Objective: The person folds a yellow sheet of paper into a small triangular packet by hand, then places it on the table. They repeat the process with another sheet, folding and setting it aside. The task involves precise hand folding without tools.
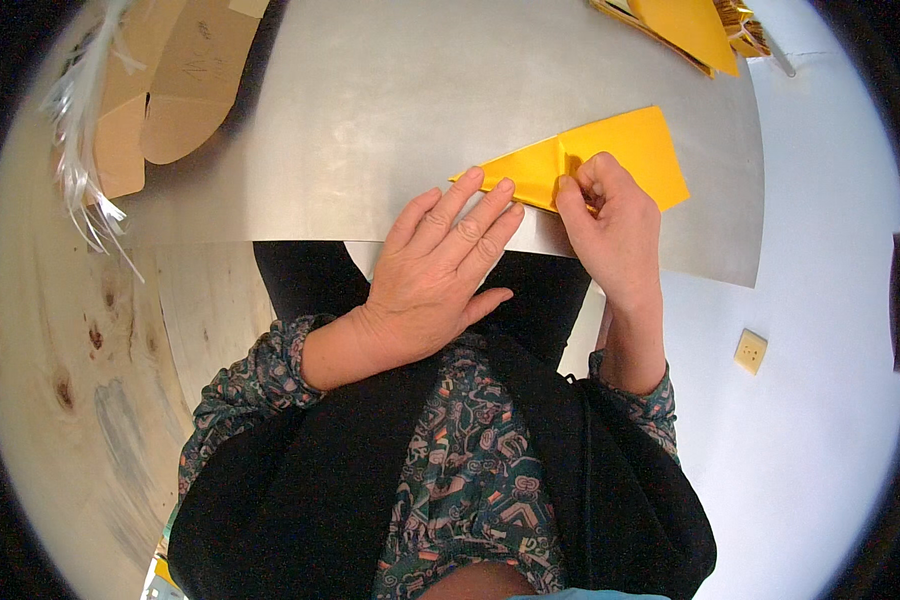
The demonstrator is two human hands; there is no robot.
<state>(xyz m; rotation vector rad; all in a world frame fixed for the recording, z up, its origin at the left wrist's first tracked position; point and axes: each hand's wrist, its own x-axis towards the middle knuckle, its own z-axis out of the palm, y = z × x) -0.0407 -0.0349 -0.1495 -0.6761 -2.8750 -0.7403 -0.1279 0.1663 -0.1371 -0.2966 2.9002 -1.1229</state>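
Observation:
A shiny golden-yellow folded paper (625, 150) lies at a slant near the front edge of the metal tabletop, narrowing to a point at its left end. My left hand (432, 262) is spread flat, its fingertips resting on that narrow end and its thumb held apart. Over the middle of the paper my right hand (613, 215) is closed, fingers curled and thumb pressed against them at a crease. The fingers hide part of the paper's near edge there.
The grey metal tabletop (390, 110) curves across the view. At far right lies a stack of yellow folded papers (675, 35). A brown cardboard piece (195, 90) and clear plastic strands (70, 130) are at left. A wall socket (750, 351) is at right.

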